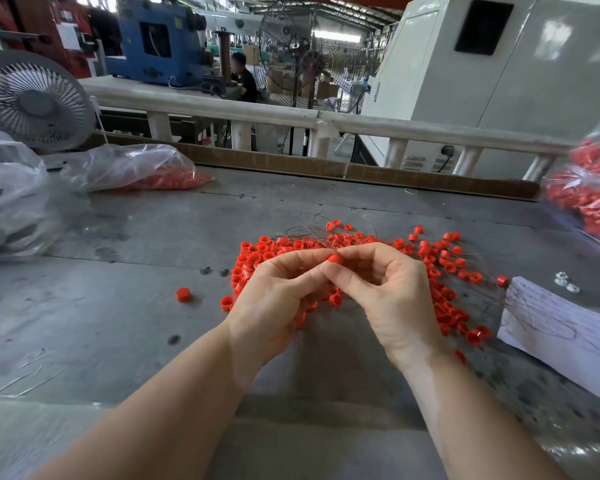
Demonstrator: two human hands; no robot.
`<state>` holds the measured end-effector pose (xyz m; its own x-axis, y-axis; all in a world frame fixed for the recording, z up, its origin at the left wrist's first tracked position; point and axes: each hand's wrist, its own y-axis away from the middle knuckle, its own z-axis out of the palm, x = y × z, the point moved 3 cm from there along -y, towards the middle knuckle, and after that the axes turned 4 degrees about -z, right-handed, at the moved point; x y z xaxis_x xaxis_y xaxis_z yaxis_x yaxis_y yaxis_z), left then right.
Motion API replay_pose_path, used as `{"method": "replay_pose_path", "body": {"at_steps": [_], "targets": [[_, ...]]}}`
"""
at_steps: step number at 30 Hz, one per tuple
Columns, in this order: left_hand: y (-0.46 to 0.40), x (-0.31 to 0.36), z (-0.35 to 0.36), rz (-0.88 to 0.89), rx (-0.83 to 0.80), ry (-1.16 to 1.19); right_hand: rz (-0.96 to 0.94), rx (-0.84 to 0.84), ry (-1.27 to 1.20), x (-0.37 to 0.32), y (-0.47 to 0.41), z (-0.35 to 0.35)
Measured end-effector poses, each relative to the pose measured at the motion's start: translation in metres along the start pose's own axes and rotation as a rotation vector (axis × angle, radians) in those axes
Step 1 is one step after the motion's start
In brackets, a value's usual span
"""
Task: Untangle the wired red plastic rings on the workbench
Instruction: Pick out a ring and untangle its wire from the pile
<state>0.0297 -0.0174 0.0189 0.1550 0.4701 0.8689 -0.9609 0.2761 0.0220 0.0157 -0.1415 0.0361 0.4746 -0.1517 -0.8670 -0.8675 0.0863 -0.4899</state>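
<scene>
Both hands are up over the pile of wired red plastic rings (430, 268) on the grey counter (118, 306), left hand (274, 299) and right hand (385, 292) fingers curled, pinching one small red ring (335, 259) between them, lone red cap (183, 294) left of the pile

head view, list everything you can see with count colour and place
wired rings: many, red, heaped mid-bench on thin wires
loose ring: one, red, left of heap
held ring: one, red, between both grips
bags of rings: two, clear; far left, right edge
paper sheet: one, white, right
desk fan: one, grey, far left
workbench: one, grey
left hand: pinches held ring
right hand: pinches held ring
</scene>
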Motion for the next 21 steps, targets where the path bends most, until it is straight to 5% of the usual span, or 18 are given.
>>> {"method": "replay_pose_path", "body": {"at_steps": [8,21], "targets": [[0.0021,0.0016,0.0051,-0.047,-0.06,0.137,0.083,-0.066,-0.182,0.0,0.0019,0.0042],[0.0068,0.0049,0.0065,-0.045,-0.058,0.032,0.125,-0.107,-0.254,-0.0002,0.0006,0.0033]]}}
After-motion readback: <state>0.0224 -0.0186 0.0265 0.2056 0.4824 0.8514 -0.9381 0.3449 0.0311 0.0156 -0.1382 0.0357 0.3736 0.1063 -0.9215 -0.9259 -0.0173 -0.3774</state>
